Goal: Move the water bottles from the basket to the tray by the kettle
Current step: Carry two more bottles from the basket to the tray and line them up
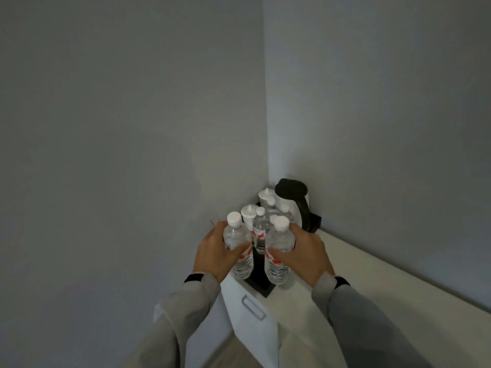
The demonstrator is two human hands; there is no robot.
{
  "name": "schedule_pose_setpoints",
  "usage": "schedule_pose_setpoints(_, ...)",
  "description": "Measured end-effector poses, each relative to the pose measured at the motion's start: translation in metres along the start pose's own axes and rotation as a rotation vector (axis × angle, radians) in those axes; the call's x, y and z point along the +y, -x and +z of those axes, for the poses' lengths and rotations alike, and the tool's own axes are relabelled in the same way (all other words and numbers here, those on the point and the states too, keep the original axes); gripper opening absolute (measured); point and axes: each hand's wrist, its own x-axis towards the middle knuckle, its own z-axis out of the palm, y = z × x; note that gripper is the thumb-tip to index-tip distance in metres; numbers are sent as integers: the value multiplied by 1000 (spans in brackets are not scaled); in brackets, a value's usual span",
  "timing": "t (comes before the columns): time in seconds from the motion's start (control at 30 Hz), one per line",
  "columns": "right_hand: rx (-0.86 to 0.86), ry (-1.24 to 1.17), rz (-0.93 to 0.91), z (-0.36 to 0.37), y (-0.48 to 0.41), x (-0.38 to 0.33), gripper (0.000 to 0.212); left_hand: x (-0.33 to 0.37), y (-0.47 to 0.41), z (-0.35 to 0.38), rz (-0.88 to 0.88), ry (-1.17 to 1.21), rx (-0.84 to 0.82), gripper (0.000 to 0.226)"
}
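Note:
My left hand (212, 251) grips a clear water bottle (240, 264) with a white cap and a red label. My right hand (305, 252) grips a second bottle of the same kind (277, 266). Both bottles are upright over the near edge of a black tray (259, 281) in the corner. A third bottle (259, 232) stands on the tray between and behind them, with more white-capped bottles further back. The kettle (295, 201), white with a black lid and handle, stands at the tray's far end. No basket is in view.
White lidded cups (249, 213) stand among the bottles on the tray. The tray rests on a white cabinet (305, 314) with a drawer handle (252, 308) on its front. Grey walls meet in a corner right behind the kettle. Wooden floor shows at the bottom.

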Motion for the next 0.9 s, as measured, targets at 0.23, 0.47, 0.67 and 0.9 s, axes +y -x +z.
schedule_pose_setpoints(0.23,136,135,113,33,-42,11,60,-44,-81,36,40,75,-178,56)
schedule_pose_setpoints(0.47,277,162,341,80,-64,17,58,-89,-140,65,98,169,-390,61)
schedule_pose_setpoints(0.67,374,175,473,125,-74,17,56,-118,-162,75,133,259,-533,66)
schedule_pose_setpoints(0.9,404,166,550,156,-81,30,50,-140,-168,88,75,231,-565,54)
